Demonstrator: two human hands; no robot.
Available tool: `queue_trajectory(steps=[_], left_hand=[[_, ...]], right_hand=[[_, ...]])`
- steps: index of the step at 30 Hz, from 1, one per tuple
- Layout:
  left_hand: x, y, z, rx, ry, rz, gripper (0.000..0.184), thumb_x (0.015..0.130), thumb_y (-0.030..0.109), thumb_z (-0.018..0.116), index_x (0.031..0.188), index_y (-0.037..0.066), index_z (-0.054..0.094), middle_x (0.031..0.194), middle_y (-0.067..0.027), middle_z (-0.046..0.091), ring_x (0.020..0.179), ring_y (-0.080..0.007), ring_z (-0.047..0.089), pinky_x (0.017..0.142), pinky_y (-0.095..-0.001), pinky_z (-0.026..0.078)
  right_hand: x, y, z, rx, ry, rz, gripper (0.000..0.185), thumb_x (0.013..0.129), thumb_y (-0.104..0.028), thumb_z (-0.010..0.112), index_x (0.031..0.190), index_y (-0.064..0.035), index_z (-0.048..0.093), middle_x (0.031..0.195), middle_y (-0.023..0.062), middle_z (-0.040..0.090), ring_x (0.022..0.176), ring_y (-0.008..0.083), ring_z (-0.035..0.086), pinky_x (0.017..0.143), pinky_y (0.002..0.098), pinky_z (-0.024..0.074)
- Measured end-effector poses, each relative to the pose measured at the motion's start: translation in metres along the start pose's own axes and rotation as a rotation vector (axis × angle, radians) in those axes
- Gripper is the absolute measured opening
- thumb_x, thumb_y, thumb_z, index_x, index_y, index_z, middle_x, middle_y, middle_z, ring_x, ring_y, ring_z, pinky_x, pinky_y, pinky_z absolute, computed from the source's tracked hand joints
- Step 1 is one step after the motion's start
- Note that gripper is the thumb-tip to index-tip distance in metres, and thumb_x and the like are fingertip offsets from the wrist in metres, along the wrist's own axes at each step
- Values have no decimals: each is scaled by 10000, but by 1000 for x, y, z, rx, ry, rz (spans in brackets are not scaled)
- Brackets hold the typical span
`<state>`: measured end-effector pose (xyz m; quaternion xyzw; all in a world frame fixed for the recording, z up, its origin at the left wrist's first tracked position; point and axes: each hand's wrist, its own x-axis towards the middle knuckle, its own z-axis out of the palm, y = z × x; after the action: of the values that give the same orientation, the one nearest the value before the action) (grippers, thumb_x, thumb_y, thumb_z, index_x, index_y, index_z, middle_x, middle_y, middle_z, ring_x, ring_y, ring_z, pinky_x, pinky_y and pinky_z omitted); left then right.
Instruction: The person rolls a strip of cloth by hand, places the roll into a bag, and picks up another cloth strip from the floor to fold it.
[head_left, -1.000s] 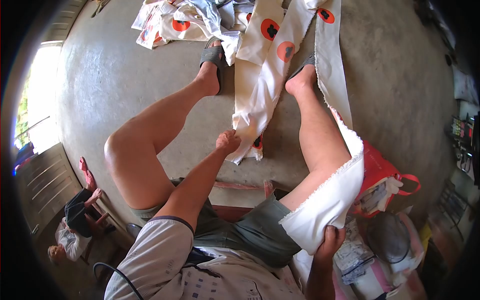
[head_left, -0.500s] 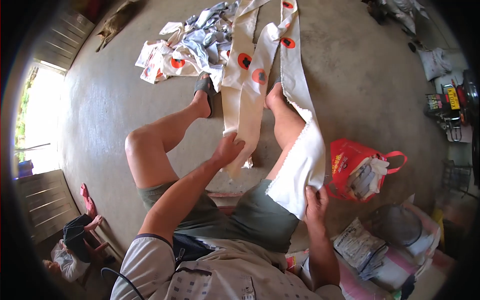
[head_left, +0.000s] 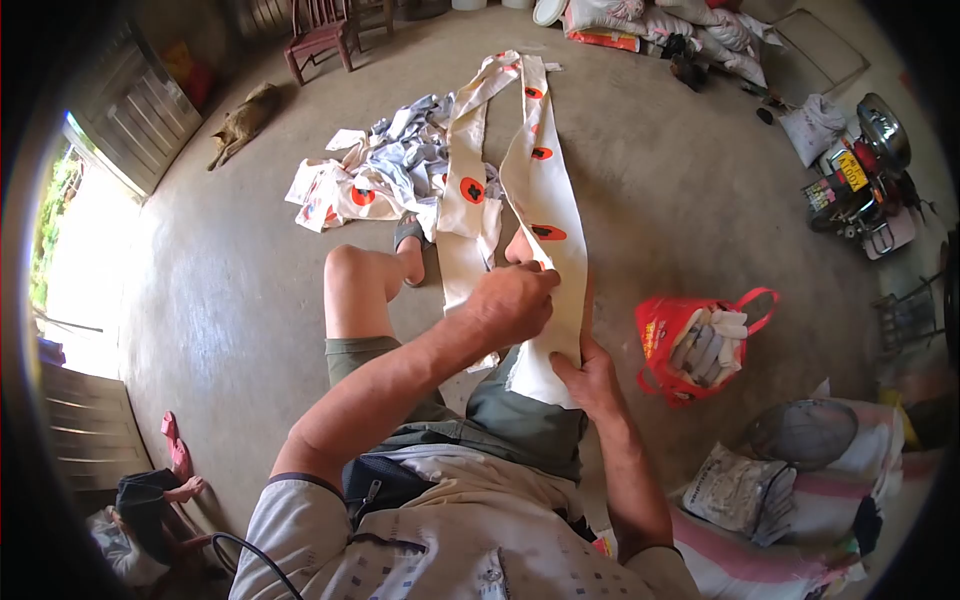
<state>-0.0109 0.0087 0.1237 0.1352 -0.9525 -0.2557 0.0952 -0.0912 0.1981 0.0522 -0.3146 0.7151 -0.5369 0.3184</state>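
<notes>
Over the person's lap (head_left: 522, 412), a white cloth strip (head_left: 548, 200) runs out along the floor (head_left: 680, 190).
The left hand (head_left: 512, 305), fingers curled, pinches its edge; the right hand (head_left: 590, 380) grasps its near end.

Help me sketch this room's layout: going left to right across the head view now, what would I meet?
Pink footwear, lying animal, heap of cloth scraps, left hand, right hand, red bag, motorcycle.
</notes>
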Motion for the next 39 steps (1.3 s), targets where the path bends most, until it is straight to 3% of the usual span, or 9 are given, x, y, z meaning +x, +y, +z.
queue_trajectory(steps=[8,14,17,21,22,26,33,36,39], left_hand=[[-22,26,29,140,-236,-11,274,751,161,698,983,39,617,974,-156,651,858,-337,692,729,-439,564],[-41,17,57,-117,-127,-133,399,771,162,686,1134,8,627,1065,-201,631,928,-379,672,812,-445,547],[-56,12,60,-369,-26,-38,430,819,161,640,1220,9,607,1094,-228,622,956,-407,648,840,-448,535],[-76,11,51,-655,-75,-153,410,877,158,656,1253,6,597,1114,-202,642,980,-296,672,857,-361,532],[-79,6,55,-739,-120,-265,401,895,148,668,1261,-1,597,1083,-132,677,971,-176,659,850,-302,524],[-82,-9,65,-1103,-179,-518,309,940,135,634,1218,-1,635,1013,-25,686,925,-70,616,826,-261,517],[-86,-15,58,-1092,-98,-575,287,969,186,603,1179,-3,653,955,-9,674,840,-63,598,762,-254,505],[-87,-15,56,-989,-41,-546,290,971,184,589,1168,-20,648,926,-6,671,814,-66,591,734,-255,499],[-89,-15,45,-779,-31,-517,301,970,190,575,1151,-41,643,906,-13,671,788,-72,585,708,-263,495]], right_hand=[[-8,6,19,14,-2,54,437,886,-174,691,1273,-5,579,1125,122,685,1038,156,622,890,321,494],[-17,19,27,236,1,126,416,928,-157,651,1303,-1,563,1173,71,651,1073,121,582,924,292,473],[-21,16,23,464,-7,179,346,949,-151,615,1261,-4,594,1165,58,654,1055,114,584,896,284,486],[-20,10,16,513,-60,201,320,966,-131,579,1262,-8,597,1141,54,653,1020,114,595,878,270,492],[-20,11,17,520,-64,199,312,967,-127,579,1254,-7,599,1135,53,655,1010,110,597,872,266,492],[-21,10,20,431,-64,164,274,958,-103,590,1213,-4,610,1070,41,673,950,92,600,837,259,490],[-19,-13,29,114,-47,19,248,914,-74,602,1144,19,605,986,88,695,893,96,600,795,291,499],[-18,-19,33,-4,-30,-96,232,889,-83,609,1089,31,589,884,178,697,792,200,679,712,345,519],[-23,-45,35,-243,22,-161,234,870,-90,611,1069,27,573,795,247,655,733,391,679,640,426,516]])
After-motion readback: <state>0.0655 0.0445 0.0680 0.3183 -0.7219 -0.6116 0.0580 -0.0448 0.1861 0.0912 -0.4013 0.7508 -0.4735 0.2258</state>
